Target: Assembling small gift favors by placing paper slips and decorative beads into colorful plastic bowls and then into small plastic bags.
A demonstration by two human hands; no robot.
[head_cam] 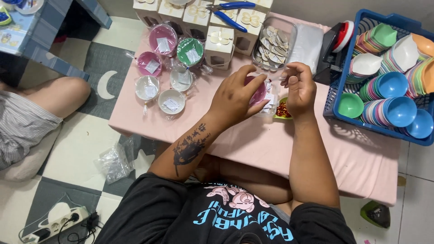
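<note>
My left hand (236, 96) grips a small pink bowl (259, 93) wrapped in clear plastic, above the pink table (253, 149). My right hand (299, 90) is just right of it, its fingers pinching the top of the clear wrap. Under my right hand sits a small green dish (282, 110) of red bits. To the left lie several wrapped bowls with white tags: a pink one (163, 39), a green one (190, 51) and a white one (172, 101).
A blue crate (333, 101) of coloured plastic bowls stands at the right. White gift boxes (219, 41), blue-handled pliers (229, 13) and a clear tub of cut-outs (274, 43) line the far edge. Another person's knee (63, 92) is at left. A power strip (56, 221) lies on the floor.
</note>
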